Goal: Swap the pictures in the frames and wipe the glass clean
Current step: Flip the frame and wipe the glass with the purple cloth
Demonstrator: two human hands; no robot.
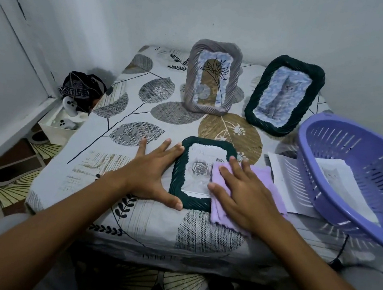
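A dark green woven frame point(180, 167) lies flat near the table's front, with a grey rose picture point(199, 169) under its glass. My left hand point(151, 171) lies flat against the frame's left edge, fingers spread, thumb at its lower corner. My right hand point(242, 195) presses a lilac cloth point(219, 211) flat onto the right half of the glass. A grey woven frame point(212, 77) with a plant drawing stands upright at the back. Beside it a second dark green frame point(284, 95) with a cat picture leans against the wall.
A purple slotted basket point(361, 177) sits tilted at the right edge, over loose printed sheets point(281, 178). The table carries a leaf-patterned cloth point(141, 114). A white bin with a dark bag point(79, 101) stands on the floor at the left.
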